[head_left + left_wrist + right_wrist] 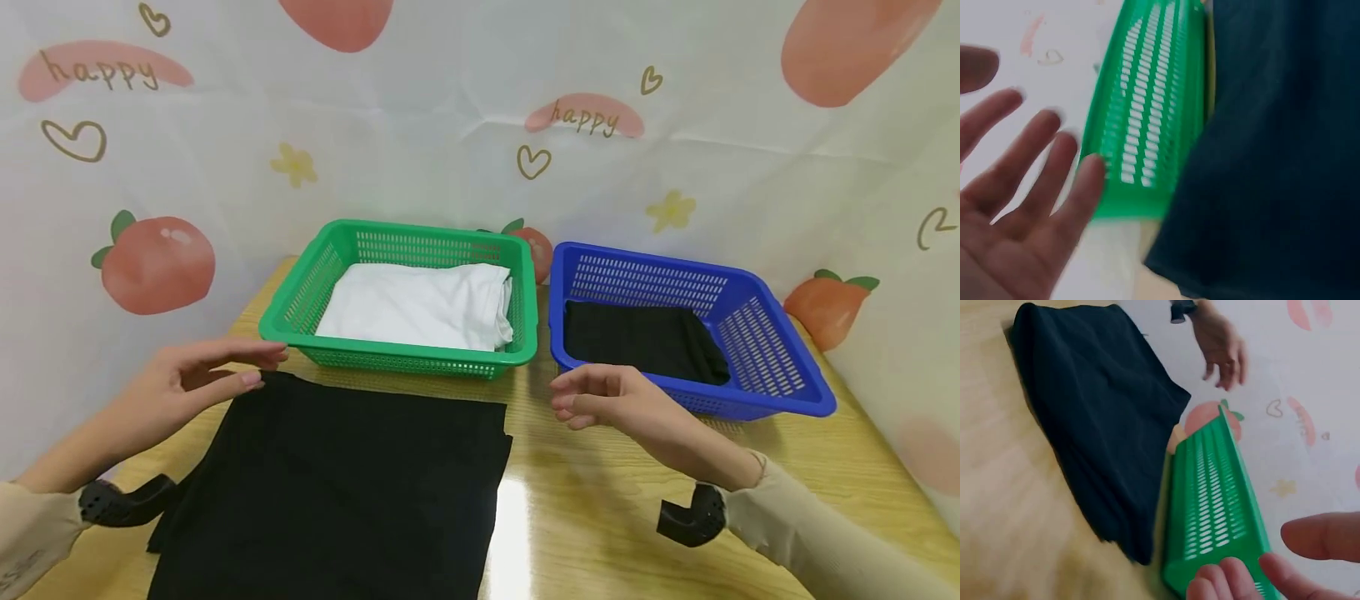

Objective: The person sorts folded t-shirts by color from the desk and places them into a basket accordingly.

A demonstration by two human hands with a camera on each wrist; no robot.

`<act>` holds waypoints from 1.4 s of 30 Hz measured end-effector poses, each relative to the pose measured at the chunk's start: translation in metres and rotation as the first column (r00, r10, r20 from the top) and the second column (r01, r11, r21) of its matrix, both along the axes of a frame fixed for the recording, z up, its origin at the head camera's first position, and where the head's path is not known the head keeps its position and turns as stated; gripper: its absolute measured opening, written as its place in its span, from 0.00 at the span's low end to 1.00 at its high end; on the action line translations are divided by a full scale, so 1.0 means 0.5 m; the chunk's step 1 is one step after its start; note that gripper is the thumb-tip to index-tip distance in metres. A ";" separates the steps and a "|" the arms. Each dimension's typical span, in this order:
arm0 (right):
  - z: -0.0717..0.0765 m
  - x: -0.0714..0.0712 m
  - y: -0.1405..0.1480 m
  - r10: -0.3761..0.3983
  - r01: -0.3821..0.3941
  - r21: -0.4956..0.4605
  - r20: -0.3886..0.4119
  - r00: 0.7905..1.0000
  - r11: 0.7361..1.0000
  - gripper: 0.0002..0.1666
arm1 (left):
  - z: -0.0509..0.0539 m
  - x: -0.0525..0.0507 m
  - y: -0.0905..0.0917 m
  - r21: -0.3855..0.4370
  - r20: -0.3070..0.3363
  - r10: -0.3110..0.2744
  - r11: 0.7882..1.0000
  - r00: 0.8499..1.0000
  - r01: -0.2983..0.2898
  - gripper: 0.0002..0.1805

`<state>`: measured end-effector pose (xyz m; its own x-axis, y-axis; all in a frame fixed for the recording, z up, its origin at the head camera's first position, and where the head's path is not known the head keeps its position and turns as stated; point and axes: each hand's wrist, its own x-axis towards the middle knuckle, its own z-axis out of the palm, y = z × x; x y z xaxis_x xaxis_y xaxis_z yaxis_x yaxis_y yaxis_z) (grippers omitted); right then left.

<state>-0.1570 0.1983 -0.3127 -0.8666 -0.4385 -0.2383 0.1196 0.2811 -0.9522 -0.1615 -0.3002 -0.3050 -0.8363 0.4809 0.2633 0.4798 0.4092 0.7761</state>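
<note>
Hovering with relaxed, parted, empty fingers, my left hand point(167, 388) is beside the flat black fabric piece point(337, 483) near the left edge of the wooden tabletop point(592, 533). My right hand point(630, 410), loosely bent and empty, hangs before the rectangular blue plastic basket point(772, 402).

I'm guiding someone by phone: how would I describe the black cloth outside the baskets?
On the wood-grain table, find the green basket. The broad black cloth lies in front of it. Unlike the folded dark cloth inside the blue basket, it rests directly on the tabletop.
</note>
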 end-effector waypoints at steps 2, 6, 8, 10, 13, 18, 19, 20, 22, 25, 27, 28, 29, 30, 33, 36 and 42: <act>-0.015 0.006 0.002 -0.011 0.013 -0.033 0.057 0.998 0.999 0.25 | -0.011 0.011 -0.015 -0.043 0.033 0.002 0.999 0.999 -0.001 0.22; -0.045 0.017 -0.011 -0.016 0.036 -0.134 0.150 0.989 0.990 0.29 | -0.037 0.023 -0.041 -0.130 0.088 0.034 0.991 0.996 -0.022 0.22; -0.058 0.024 -0.019 -0.005 0.044 -0.193 0.197 0.980 0.980 0.30 | -0.049 0.026 -0.053 -0.162 0.112 0.043 0.987 0.993 -0.024 0.22; -0.070 0.031 -0.027 0.004 0.056 -0.244 0.239 0.971 0.968 0.30 | -0.061 0.030 -0.066 -0.176 0.125 0.051 0.984 0.991 -0.028 0.22; -0.085 0.040 -0.038 0.013 0.075 -0.291 0.290 0.957 0.954 0.30 | -0.076 0.036 -0.084 -0.178 0.128 0.083 0.982 0.988 -0.060 0.22; -0.101 0.048 -0.054 0.022 0.091 -0.331 0.323 0.946 0.939 0.31 | -0.090 0.038 -0.106 -0.151 0.128 0.127 0.983 0.984 -0.108 0.23; -0.103 0.049 -0.057 0.025 0.092 -0.336 0.329 0.944 0.937 0.31 | -0.092 0.037 -0.109 -0.144 0.137 0.125 0.984 0.983 -0.105 0.23; -0.105 0.050 -0.060 0.027 0.095 -0.341 0.335 0.942 0.935 0.32 | -0.094 0.037 -0.111 -0.141 0.146 0.122 0.985 0.982 -0.101 0.23; -0.109 0.052 -0.067 0.031 0.099 -0.345 0.351 0.936 0.933 0.33 | -0.097 0.035 -0.115 -0.144 0.157 0.119 0.985 0.980 -0.097 0.23; -0.115 0.053 -0.076 0.026 0.116 -0.351 0.375 0.927 0.929 0.33 | -0.102 0.033 -0.120 -0.151 0.165 0.126 0.983 0.978 -0.101 0.23; -0.117 0.054 -0.082 0.021 0.127 -0.354 0.386 0.922 0.927 0.33 | -0.104 0.031 -0.125 -0.176 0.171 0.145 0.978 0.975 -0.114 0.24; -0.118 0.053 -0.084 0.021 0.130 -0.358 0.389 0.921 0.925 0.33 | -0.105 0.029 -0.126 -0.191 0.175 0.155 0.974 0.972 -0.120 0.24; -0.118 0.052 -0.086 0.027 0.129 -0.366 0.391 0.920 0.922 0.33 | -0.106 0.027 -0.129 -0.210 0.183 0.166 0.969 0.969 -0.126 0.25; -0.118 0.051 -0.089 0.035 0.128 -0.378 0.397 0.917 0.917 0.33 | -0.107 0.025 -0.131 -0.229 0.193 0.174 0.965 0.966 -0.129 0.26; -0.118 0.048 -0.098 0.062 0.126 -0.416 0.411 0.909 0.901 0.33 | -0.112 0.019 -0.137 -0.281 0.268 0.181 0.954 0.946 -0.103 0.29; -0.120 0.047 -0.111 0.092 0.123 -0.456 0.422 0.902 0.881 0.33 | -0.116 0.016 -0.137 -0.289 0.358 0.175 0.955 0.917 -0.069 0.32; -0.129 0.048 -0.131 0.111 0.116 -0.471 0.426 0.898 0.874 0.31 | -0.121 0.017 -0.144 -0.298 0.371 0.140 0.954 0.918 -0.025 0.33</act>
